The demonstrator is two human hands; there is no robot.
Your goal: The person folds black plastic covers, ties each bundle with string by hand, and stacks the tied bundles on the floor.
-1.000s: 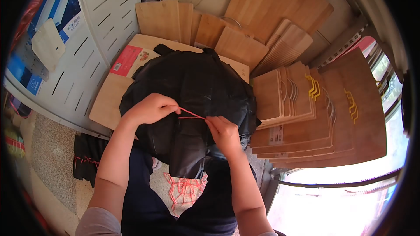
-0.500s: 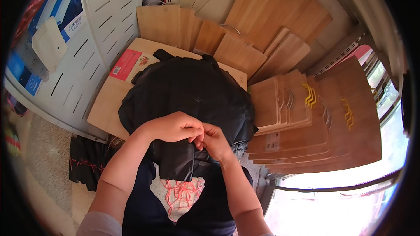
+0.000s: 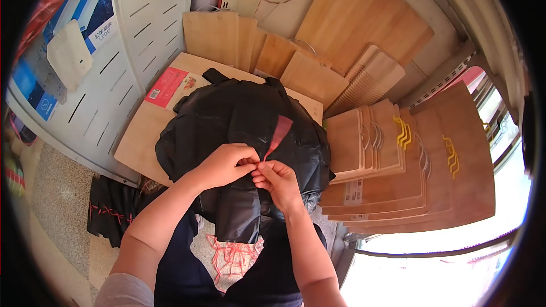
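Observation:
A thin red plastic strip (image 3: pixel 280 132) rises from between my fingertips, its upper end flaring wide. My left hand (image 3: pixel 226 165) pinches its narrow lower part, fingers curled. From the other side, my right hand (image 3: pixel 278 183) pinches the same part, and the fingertips of both hands meet. Beneath them spreads a large pile of black plastic bags (image 3: pixel 199 119), and a folded black length (image 3: pixel 238 216) hangs from it toward my lap. The pile rests on a wooden board (image 3: pixel 139 142).
Cutting boards (image 3: pixel 210 37) lean along the back, with more hanging boards (image 3: pixel 472 165) at the right. A white slotted panel (image 3: pixel 151 28) stands at left. Black bundles tied with red strips (image 3: pixel 111 207) lie on the floor. Red strips (image 3: pixel 233 261) are tangled between my legs.
The wide end of the red strip now stands up above my fingers, where earlier it did not show. My hands have shifted slightly, still fingertip to fingertip. The view has moved a little.

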